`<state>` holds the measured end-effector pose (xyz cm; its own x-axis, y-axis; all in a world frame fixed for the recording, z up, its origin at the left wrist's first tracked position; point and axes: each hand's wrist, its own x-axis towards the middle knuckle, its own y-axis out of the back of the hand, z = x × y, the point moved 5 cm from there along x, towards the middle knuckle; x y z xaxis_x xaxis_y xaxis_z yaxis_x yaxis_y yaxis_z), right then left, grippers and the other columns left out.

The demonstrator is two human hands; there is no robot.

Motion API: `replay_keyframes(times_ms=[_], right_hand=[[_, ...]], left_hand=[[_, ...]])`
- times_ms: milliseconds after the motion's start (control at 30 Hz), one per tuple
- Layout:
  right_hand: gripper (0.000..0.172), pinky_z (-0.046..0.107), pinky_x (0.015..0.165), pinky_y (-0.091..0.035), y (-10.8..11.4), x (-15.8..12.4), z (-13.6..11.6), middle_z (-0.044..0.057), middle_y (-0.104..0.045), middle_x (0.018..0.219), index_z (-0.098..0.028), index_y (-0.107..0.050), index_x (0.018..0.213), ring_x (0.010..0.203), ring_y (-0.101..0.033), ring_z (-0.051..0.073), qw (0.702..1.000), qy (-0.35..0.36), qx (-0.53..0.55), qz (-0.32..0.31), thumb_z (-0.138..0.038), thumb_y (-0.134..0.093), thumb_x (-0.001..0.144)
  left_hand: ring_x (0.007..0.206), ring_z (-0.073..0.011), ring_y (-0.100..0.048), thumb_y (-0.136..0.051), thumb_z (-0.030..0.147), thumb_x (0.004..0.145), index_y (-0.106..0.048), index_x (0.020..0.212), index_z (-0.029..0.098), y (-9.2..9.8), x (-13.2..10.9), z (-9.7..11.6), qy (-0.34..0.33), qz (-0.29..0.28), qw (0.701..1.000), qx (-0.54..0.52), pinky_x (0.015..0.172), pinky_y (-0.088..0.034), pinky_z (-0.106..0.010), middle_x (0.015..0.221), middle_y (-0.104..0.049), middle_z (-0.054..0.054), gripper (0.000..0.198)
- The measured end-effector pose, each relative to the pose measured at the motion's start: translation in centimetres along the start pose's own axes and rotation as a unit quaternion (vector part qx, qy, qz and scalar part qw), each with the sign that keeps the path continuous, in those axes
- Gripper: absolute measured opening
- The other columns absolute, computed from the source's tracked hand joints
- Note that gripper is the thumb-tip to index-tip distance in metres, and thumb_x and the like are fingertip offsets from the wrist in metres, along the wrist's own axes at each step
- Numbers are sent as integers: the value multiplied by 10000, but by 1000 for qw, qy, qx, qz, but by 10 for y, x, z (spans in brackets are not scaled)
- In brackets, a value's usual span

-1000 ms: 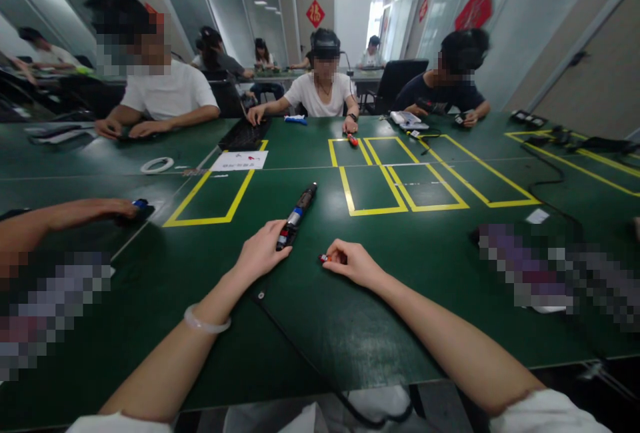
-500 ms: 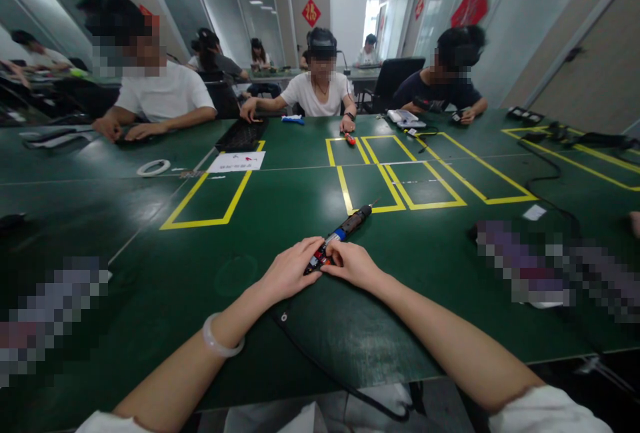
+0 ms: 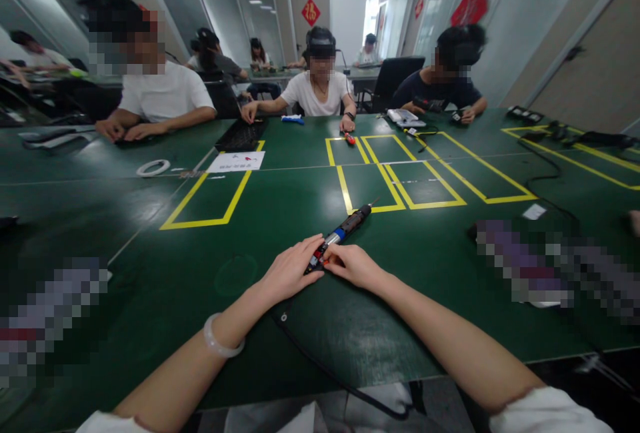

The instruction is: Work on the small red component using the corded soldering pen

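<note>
A dark pen-shaped tool (image 3: pixel 345 230) with a blue band and a red end lies on the green table (image 3: pixel 280 200), its tip pointing far right toward the yellow tape. My left hand (image 3: pixel 290 271) rests against its near end, fingers curled around the handle. My right hand (image 3: pixel 355 265) meets it from the right, fingertips pinching the red end of the tool. A black cord (image 3: pixel 320 366) runs from the tool back toward me and off the table's near edge. A pale bracelet (image 3: pixel 220 345) sits on my left wrist.
Yellow tape rectangles (image 3: pixel 400 180) mark the table's middle. A white paper (image 3: pixel 237 161), a white ring (image 3: pixel 153 167) and a black keyboard (image 3: pixel 240 134) lie at far left. Cables (image 3: pixel 550 173) run at right. Several people sit across the table, working with their own hands.
My hands came together on the tool's near end and the tool swung its tip to the right. A neighbour's arm at the left has left the view.
</note>
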<state>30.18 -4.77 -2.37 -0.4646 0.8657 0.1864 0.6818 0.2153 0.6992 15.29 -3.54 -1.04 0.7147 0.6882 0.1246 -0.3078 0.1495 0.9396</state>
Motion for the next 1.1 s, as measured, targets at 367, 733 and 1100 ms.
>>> replay_keyframes(times_ms=[367, 733, 1100], right_hand=[[40, 195, 607, -340, -1, 1, 2, -20, -617, 721, -191, -620, 907, 626, -541, 114, 999, 11, -32, 12, -196, -614, 868], [267, 235, 685, -403, -1, -1, 1, 13, -644, 821, -203, -559, 1167, 750, -600, 158, 994, 29, -105, -4, -204, -575, 900], [119, 230, 661, -385, 0, 0, 1, 9, -634, 814, -200, -627, 1005, 746, -587, 144, 994, 39, -105, -17, -240, -592, 900]], left_hand=[[1147, -250, -544, -541, 424, 875, -401, 1330, 266, 7, 4, 6, 25, 8, 999, -18, 959, -455, -391, 1331, -497, -88, 501], [1161, -257, -512, -490, 460, 885, -396, 1353, 270, 21, 3, -46, 94, 11, 995, 11, 952, -442, -386, 1360, -458, -71, 513], [1192, -309, -501, -399, 590, 864, -388, 1368, 174, 63, -39, -192, 333, 56, 936, 95, 960, -429, -412, 1355, -435, -154, 654]])
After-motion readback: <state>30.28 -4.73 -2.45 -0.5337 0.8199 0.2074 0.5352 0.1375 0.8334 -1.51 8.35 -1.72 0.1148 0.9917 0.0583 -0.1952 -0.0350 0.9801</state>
